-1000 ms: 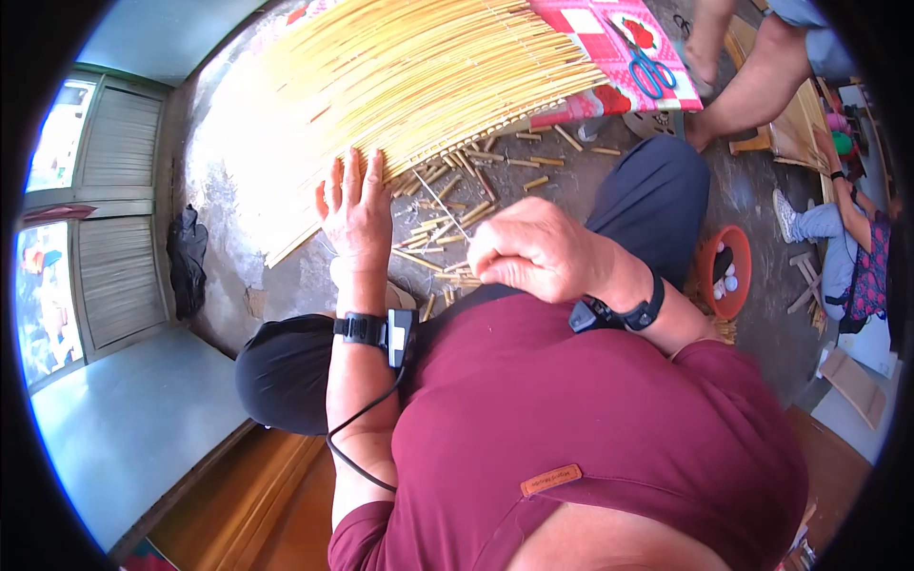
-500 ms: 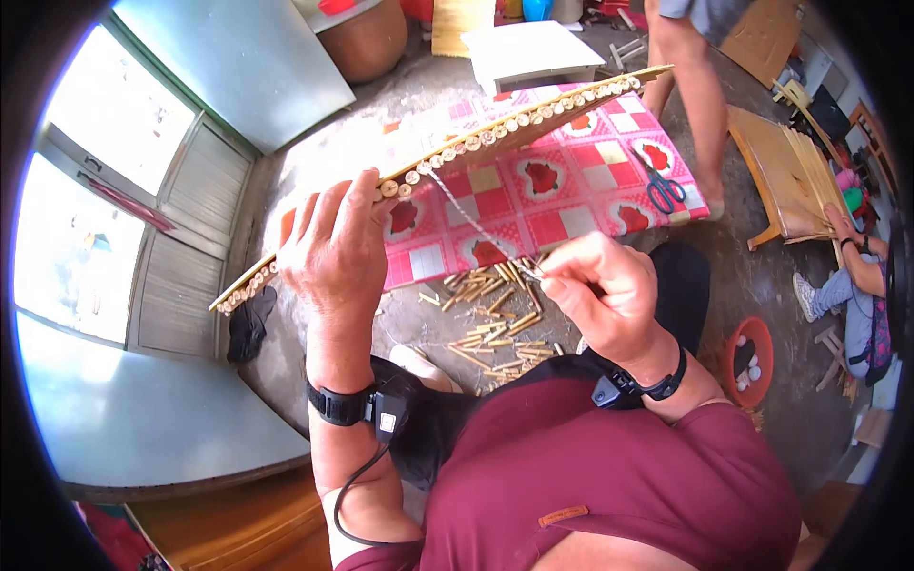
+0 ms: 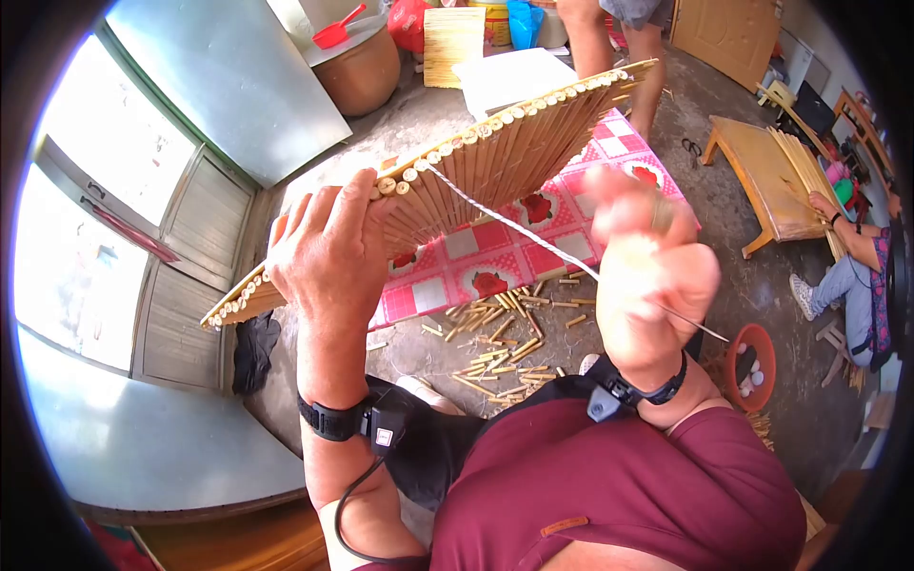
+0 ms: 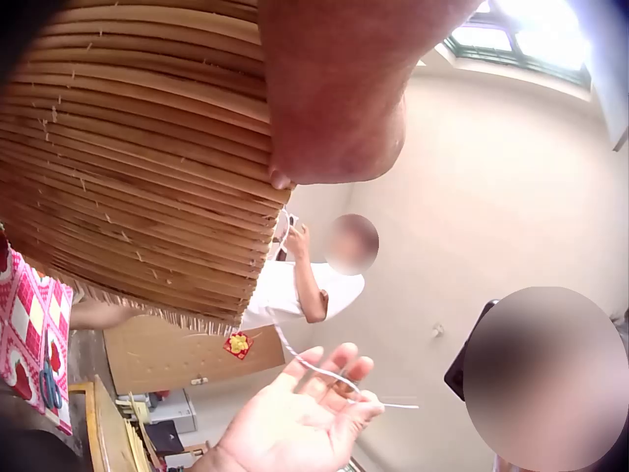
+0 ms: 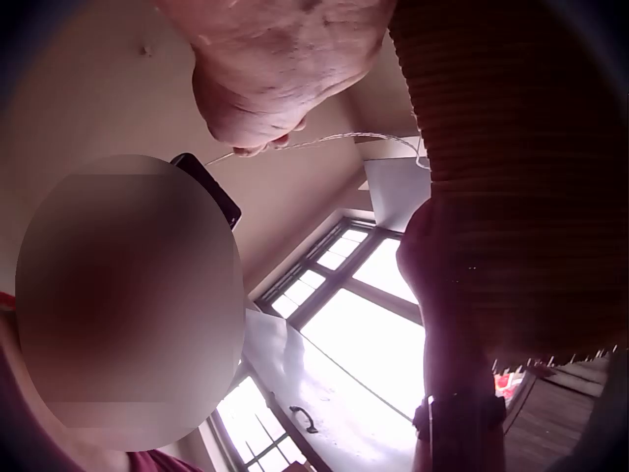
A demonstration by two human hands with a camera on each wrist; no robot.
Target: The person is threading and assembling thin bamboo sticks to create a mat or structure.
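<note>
A mat of thin yellow-brown stalks (image 3: 505,157) is tilted up above a low table, its row of round cut ends facing me. My left hand (image 3: 328,247) grips the mat's near edge, with the thumb side by the cut ends. From that edge a white twisted string (image 3: 519,226) runs taut to my right hand (image 3: 657,276), which is blurred in the head view. In the left wrist view, the right hand (image 4: 295,423) pinches the string between thumb and fingers, palm showing. A thin, straight needle-like piece (image 3: 700,326) sticks out beyond that hand.
Under the mat is the low table's red-and-white rose cloth (image 3: 419,295). Short cut stalk pieces (image 3: 505,328) litter the floor. An orange basket (image 3: 752,347) stands at right, near a seated person (image 3: 852,257) at a wooden table (image 3: 762,190). Someone's bare legs (image 3: 590,38) stand behind the mat.
The mat, flat at first, has been tipped up by the left hand, showing its underside. My right hand has moved right and away from the mat, drawing out more string.
</note>
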